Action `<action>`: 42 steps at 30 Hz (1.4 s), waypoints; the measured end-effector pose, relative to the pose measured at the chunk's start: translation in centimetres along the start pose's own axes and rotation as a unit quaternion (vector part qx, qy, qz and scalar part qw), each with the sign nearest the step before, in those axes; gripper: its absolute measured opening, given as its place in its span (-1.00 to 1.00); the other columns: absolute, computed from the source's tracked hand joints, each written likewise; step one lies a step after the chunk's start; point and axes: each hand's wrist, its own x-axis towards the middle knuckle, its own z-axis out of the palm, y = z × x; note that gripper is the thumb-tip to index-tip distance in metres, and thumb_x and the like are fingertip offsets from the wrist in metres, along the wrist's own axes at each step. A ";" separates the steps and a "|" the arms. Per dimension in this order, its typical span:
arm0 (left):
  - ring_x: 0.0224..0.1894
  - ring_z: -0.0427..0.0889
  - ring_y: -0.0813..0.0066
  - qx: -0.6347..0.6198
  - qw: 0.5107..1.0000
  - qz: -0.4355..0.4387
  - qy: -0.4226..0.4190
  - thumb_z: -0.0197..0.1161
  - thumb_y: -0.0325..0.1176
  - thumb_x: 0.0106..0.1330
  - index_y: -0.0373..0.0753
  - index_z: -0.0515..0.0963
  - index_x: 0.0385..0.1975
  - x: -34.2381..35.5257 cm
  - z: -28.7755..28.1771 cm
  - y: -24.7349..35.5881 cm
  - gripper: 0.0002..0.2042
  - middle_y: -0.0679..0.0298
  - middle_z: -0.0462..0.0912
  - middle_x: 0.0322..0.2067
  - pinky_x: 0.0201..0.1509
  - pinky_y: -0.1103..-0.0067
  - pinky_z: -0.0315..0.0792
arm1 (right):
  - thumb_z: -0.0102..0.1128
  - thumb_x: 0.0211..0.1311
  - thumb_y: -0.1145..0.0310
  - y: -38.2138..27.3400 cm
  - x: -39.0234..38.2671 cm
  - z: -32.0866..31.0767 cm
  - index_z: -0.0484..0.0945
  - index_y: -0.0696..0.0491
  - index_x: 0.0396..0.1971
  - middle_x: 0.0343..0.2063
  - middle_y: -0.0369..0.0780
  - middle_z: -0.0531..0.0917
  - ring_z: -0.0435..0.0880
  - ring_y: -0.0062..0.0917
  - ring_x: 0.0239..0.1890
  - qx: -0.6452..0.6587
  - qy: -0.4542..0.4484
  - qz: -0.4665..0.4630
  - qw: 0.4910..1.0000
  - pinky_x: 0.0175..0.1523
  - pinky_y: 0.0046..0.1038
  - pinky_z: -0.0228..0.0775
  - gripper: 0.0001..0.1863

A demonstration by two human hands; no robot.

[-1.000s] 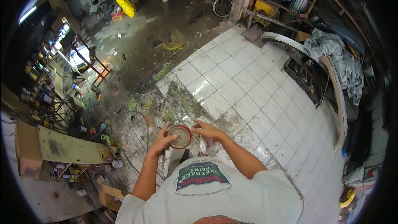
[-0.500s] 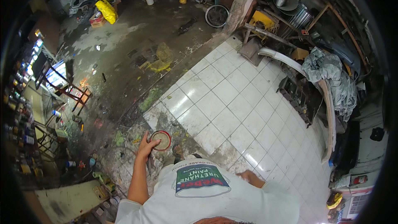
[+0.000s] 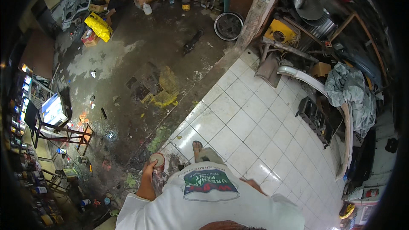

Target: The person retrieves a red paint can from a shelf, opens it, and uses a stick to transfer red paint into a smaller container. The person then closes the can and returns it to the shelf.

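Note:
My left hand (image 3: 147, 173) is closed around a round can (image 3: 157, 160) with a pale top and red side, at the lower middle of the view. The can is held out to the left of my white printed shirt, above the stained edge of the floor. My right hand (image 3: 254, 185) hangs beside the shirt on the right, over the white tiles. Its fingers are mostly hidden by the shirt, so what they do is unclear.
White floor tiles (image 3: 238, 119) meet dark, stained concrete (image 3: 128, 51). To the left stands a metal-framed stool (image 3: 64, 132) by crowded paint cans. Car parts, including a curved pale panel (image 3: 304, 76) and a crumpled grey cover (image 3: 349, 89), line the right. A round basin (image 3: 228, 26) lies ahead.
The view has shifted forward, and my leg and foot now show on the tiles. The can has moved slightly left and lower and is turned differently. My left hand still holds it.

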 end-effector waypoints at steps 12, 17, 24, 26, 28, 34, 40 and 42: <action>0.26 0.53 0.07 -0.054 0.992 -0.115 0.025 0.50 -0.21 0.15 -0.37 0.22 0.46 15.3 -1.2 11.9 -0.12 -0.07 0.53 0.24 0.33 0.26 0.40 | 0.42 0.13 -0.29 -59.1 1.1 -7.6 0.61 0.22 0.17 0.01 0.12 0.72 0.73 -0.17 0.09 -0.200 0.144 -0.356 0.902 0.22 -0.26 0.53 -0.12; 0.22 0.57 0.07 -0.008 0.996 -0.038 -0.080 0.47 -0.26 0.19 -0.35 0.25 0.46 31.4 2.5 23.5 -0.17 -0.05 0.55 0.22 0.28 0.30 0.45 | 0.39 0.08 -0.38 -68.7 4.3 -5.2 0.61 0.27 0.14 0.05 0.10 0.71 0.73 -0.13 0.09 -0.221 0.122 -0.316 0.914 0.24 -0.26 0.53 -0.04; 0.39 0.43 0.05 0.047 0.994 0.061 -0.072 0.59 -0.09 0.10 -0.36 -0.11 0.59 39.4 18.7 59.3 0.17 -0.11 0.34 0.42 0.39 0.26 0.34 | 0.36 0.15 -0.38 -73.2 0.6 -2.1 0.64 0.27 0.08 0.00 0.12 0.72 0.71 -0.06 0.09 -0.056 0.025 -0.014 0.998 0.22 -0.14 0.51 -0.08; 0.43 0.37 0.04 0.088 0.990 0.074 -0.084 0.57 -0.04 0.12 -0.33 -0.15 0.60 40.9 23.6 68.1 0.18 -0.10 0.28 0.45 0.42 0.26 0.31 | 0.34 0.21 -0.29 -73.3 0.7 -3.2 0.67 0.21 -0.02 -0.16 0.07 0.71 0.70 -0.10 -0.07 -0.041 -0.005 -0.047 0.998 0.06 -0.14 0.52 -0.23; 0.47 0.30 0.03 0.091 0.986 0.088 -0.104 0.55 -0.01 0.15 -0.32 -0.15 0.60 42.5 28.1 75.6 0.17 -0.09 0.24 0.48 0.45 0.24 0.27 | 0.32 0.27 -0.20 -70.8 5.5 -5.0 0.70 0.14 -0.11 -0.32 0.02 0.70 0.69 -0.14 -0.24 -0.163 -0.026 -0.340 0.926 -0.09 -0.15 0.52 -0.38; 0.04 0.58 0.25 -0.017 0.978 0.098 -0.185 0.50 0.06 0.18 -0.24 0.24 0.46 50.1 37.0 89.8 -0.09 0.06 0.54 0.16 -0.02 0.35 0.50 | 0.32 0.30 -0.16 -82.8 17.9 -9.0 0.75 0.08 -0.36 -0.46 0.00 0.73 0.72 -0.18 -0.35 -0.215 0.033 -0.342 0.914 -0.20 -0.18 0.56 -0.48; -0.60 0.35 0.61 -0.034 0.991 0.079 -0.103 0.45 0.11 0.19 -0.10 0.48 0.20 51.9 42.2 101.7 -0.35 0.39 0.53 -0.38 -0.61 0.61 0.14 | 0.44 0.10 -0.23 -117.2 16.9 -12.4 0.60 0.19 0.18 0.17 0.07 0.64 0.66 -0.16 0.21 -0.252 0.139 -0.299 0.910 0.25 -0.28 0.54 -0.15; -0.62 0.35 0.60 -0.042 0.990 0.104 -0.081 0.45 0.11 0.19 -0.10 0.50 0.17 53.1 43.3 104.8 -0.37 0.40 0.51 -0.41 -0.60 0.61 0.15 | 0.45 0.04 -0.24 -130.1 10.9 -12.6 0.63 0.18 0.12 0.02 0.09 0.71 0.69 -0.07 0.12 -0.321 0.099 -0.342 0.878 0.21 -0.19 0.50 -0.16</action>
